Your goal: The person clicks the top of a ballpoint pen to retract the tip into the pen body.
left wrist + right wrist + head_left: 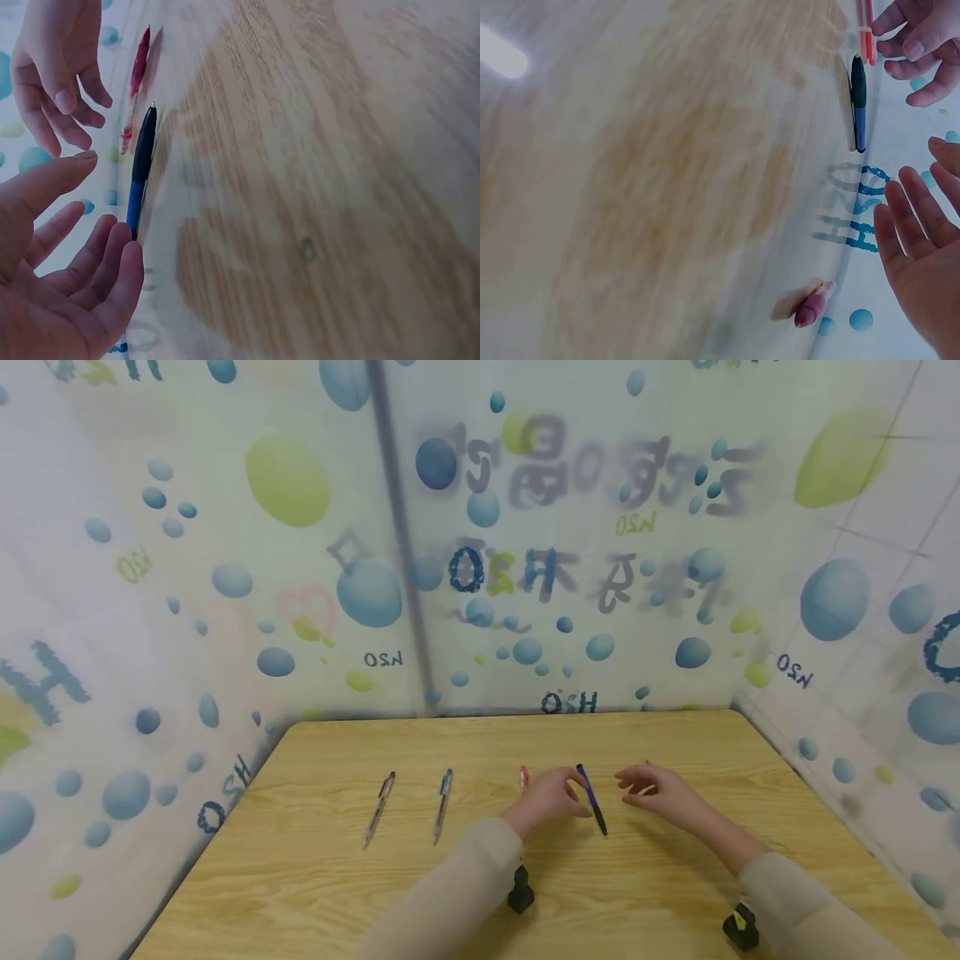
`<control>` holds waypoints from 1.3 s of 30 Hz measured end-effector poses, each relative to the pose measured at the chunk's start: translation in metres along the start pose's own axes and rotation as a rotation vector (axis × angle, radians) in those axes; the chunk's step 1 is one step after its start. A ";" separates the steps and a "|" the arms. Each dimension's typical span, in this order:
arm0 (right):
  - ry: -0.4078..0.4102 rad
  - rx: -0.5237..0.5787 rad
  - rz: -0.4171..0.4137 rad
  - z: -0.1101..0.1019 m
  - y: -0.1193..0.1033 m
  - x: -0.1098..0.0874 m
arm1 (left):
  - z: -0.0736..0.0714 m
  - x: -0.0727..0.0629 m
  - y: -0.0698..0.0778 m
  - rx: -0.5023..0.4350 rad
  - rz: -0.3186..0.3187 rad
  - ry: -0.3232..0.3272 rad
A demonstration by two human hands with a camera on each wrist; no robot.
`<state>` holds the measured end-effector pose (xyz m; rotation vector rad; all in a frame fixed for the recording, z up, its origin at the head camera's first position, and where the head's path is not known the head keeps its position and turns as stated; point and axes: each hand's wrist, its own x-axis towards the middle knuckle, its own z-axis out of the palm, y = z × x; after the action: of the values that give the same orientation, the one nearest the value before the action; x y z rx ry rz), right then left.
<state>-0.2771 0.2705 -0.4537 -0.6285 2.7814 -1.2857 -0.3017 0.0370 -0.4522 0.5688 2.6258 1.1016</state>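
We see the blue/black pen (pixel 592 799) on the tbl (pixel 300 877) btwn hands, just beside the L hand (pixel 549 795), further from the R hand (pixel 663 793). Both are relaxed, fingers loosely bent, holding nothing, arms (pixel 457 885) angled inward. Red pen (pixel 524 777) is partly behind the L hand; 2 other pens (pixel 442 806) further L.

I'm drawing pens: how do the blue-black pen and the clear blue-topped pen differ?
The blue-black pen looks solid; the blue-topped pen looks see-through lower down. In the head view, the blue-black pen's far end leans left, the blue-topped pen's leans right. Both lie on the table.
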 end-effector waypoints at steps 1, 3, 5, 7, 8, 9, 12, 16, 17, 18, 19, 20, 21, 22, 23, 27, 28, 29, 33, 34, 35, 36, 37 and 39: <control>-0.001 -0.006 -0.001 0.000 0.001 -0.001 | 0.001 0.001 0.001 0.012 0.003 -0.005; -0.002 -0.011 0.004 -0.001 0.003 -0.003 | 0.004 0.003 0.004 0.033 0.011 -0.015; -0.008 -0.017 0.005 -0.002 0.004 -0.004 | 0.006 0.005 0.007 0.041 0.013 -0.030; -0.009 -0.015 0.018 -0.002 0.004 -0.006 | 0.007 0.006 0.009 0.055 0.016 -0.050; -0.012 -0.014 0.014 -0.003 0.003 -0.007 | 0.008 0.007 0.010 0.063 0.017 -0.059; -0.010 -0.012 0.018 -0.003 0.003 -0.007 | 0.008 0.008 0.010 0.070 0.017 -0.069; -0.016 -0.007 0.007 -0.003 0.003 -0.008 | 0.011 0.010 0.010 0.114 0.024 -0.097; -0.022 -0.002 -0.002 -0.002 0.004 -0.008 | 0.014 0.013 0.008 0.203 0.053 -0.127; -0.022 -0.002 0.000 -0.002 0.004 -0.008 | 0.014 0.014 0.007 0.225 0.061 -0.131; -0.022 0.001 0.002 -0.003 0.004 -0.008 | 0.015 0.015 0.007 0.238 0.067 -0.136; -0.022 0.004 0.002 -0.003 0.004 -0.008 | 0.015 0.015 0.007 0.249 0.072 -0.139; -0.024 0.007 0.001 -0.003 0.005 -0.008 | 0.016 0.015 0.007 0.262 0.077 -0.142; -0.024 0.011 -0.001 -0.003 0.005 -0.008 | 0.016 0.016 0.008 0.271 0.079 -0.145; -0.026 0.013 -0.002 -0.003 0.005 -0.008 | 0.017 0.015 0.009 0.278 0.082 -0.150; -0.025 0.018 0.001 -0.003 0.005 -0.008 | 0.017 0.015 0.010 0.291 0.086 -0.152; -0.031 0.020 -0.001 -0.003 0.004 -0.008 | 0.016 0.013 0.016 0.332 0.093 -0.166; -0.034 0.021 0.001 -0.002 0.004 -0.008 | 0.017 0.012 0.018 0.338 0.093 -0.169; -0.036 0.022 0.002 -0.002 0.003 -0.008 | 0.016 0.011 0.019 0.345 0.088 -0.169; -0.040 0.017 0.018 -0.001 0.003 -0.007 | 0.019 0.009 0.021 0.369 0.064 -0.161; -0.040 0.015 0.021 0.000 0.003 -0.007 | 0.020 0.010 0.021 0.380 0.059 -0.156; -0.040 0.013 0.023 0.000 0.003 -0.007 | 0.021 0.010 0.021 0.389 0.053 -0.154; -0.040 0.015 0.026 0.000 0.003 -0.007 | 0.021 0.011 0.021 0.396 0.049 -0.152; -0.039 0.016 0.029 0.001 0.003 -0.007 | 0.022 0.011 0.020 0.399 0.043 -0.152; -0.039 0.016 0.027 0.001 0.002 -0.007 | 0.022 0.012 0.020 0.399 0.040 -0.154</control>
<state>-0.2710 0.2735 -0.4567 -0.6056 2.7366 -1.2748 -0.2992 0.0686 -0.4539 0.7522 2.7145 0.5137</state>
